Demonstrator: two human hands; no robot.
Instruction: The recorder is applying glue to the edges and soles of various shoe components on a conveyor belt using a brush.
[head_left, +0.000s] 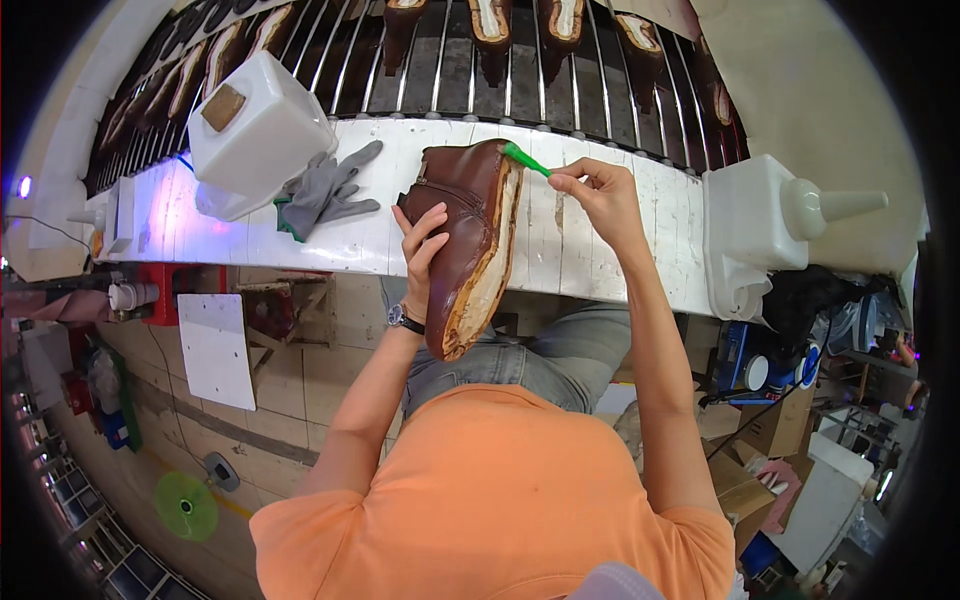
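Note:
A brown leather ankle boot [460, 215] without an outsole is tilted on its side, its pale, rough underside turned to the right. My left hand [420, 250] is closed around the boot's upper from the left, with several fingers over the leather. Between the fingertips of my right hand [603, 195] is a small green-handled brush [528, 159]. The brush's head touches the boot's heel edge at the far end. A grey work glove [328, 192] with a green cuff lies on the white bench [590, 235], left of the boot.
Behind the bench runs a roller conveyor [520, 100] carrying several similar upturned shoes [490, 25]. A white square plastic bottle [262, 125] stands at the left. Another white bottle with a spout [755, 215] is at the bench's right end. Cardboard boxes [780, 430] sit lower right.

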